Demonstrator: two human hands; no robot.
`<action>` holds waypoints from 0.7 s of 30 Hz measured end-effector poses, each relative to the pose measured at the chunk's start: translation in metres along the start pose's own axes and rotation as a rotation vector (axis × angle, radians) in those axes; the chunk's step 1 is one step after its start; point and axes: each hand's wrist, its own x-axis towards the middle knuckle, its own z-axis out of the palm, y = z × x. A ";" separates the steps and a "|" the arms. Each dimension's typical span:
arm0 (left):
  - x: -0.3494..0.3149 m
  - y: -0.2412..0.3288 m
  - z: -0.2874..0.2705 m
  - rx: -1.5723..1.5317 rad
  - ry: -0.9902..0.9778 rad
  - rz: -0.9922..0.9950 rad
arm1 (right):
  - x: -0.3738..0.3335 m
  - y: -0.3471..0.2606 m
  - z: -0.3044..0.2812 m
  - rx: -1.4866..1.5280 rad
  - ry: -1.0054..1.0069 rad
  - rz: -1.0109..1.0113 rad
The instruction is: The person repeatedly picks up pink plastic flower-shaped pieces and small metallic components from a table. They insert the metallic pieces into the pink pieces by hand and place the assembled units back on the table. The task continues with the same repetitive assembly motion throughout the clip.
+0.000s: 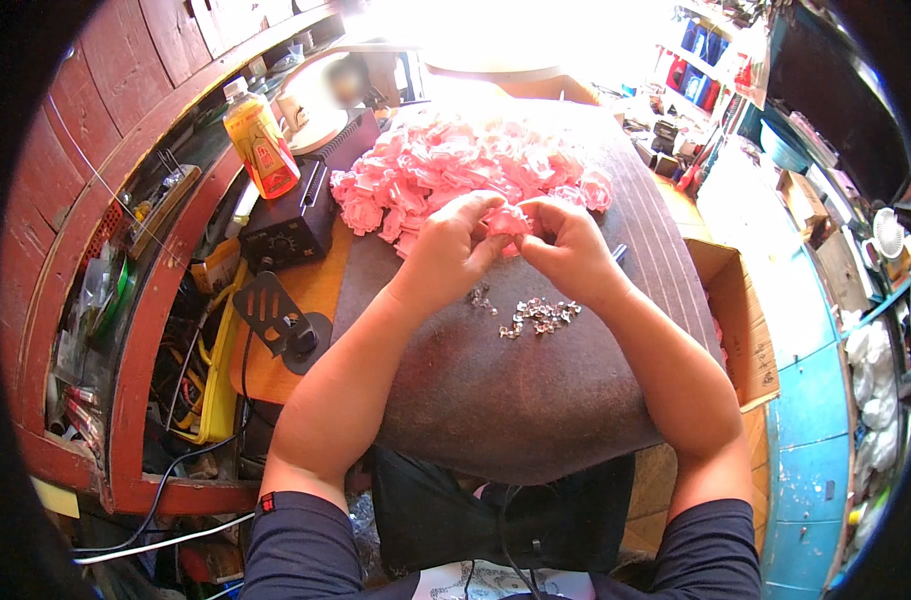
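Note:
Between my two hands, over the middle of the dark mat, is a pink fabric flower (508, 222). My left hand (453, 250) pinches it from the left, and my right hand (567, 248) closes on its right side. The fingertips partly cover the flower. Just beyond lies a big heap of similar pink flowers (415, 165). Nearer to me, below the hands, small shiny metal pieces (541, 317) lie in a loose pile, with a few more (482, 298) to its left. Their exact kind is too small to make out.
The dark mat (495, 400) covers the tabletop. At the left stand a black box with a knob (287, 225), a drink bottle (262, 140) and a black phone stand (280, 320). A cardboard box (745, 330) sits beside the table's right edge. A dark stick-like object (619, 254) lies near my right hand.

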 end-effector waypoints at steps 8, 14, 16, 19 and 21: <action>-0.001 0.008 -0.002 0.214 0.076 0.184 | 0.001 -0.010 -0.013 0.421 -0.167 0.375; -0.002 0.002 -0.001 0.141 0.108 0.143 | -0.001 -0.006 -0.008 0.504 -0.129 0.321; -0.001 0.003 -0.001 0.136 0.109 0.145 | -0.001 -0.004 -0.009 0.510 -0.112 0.314; 0.000 0.005 -0.002 0.099 0.122 0.113 | -0.003 -0.005 -0.007 0.534 -0.090 0.310; 0.001 0.008 -0.001 0.074 0.141 0.049 | -0.002 -0.011 -0.005 0.516 -0.059 0.306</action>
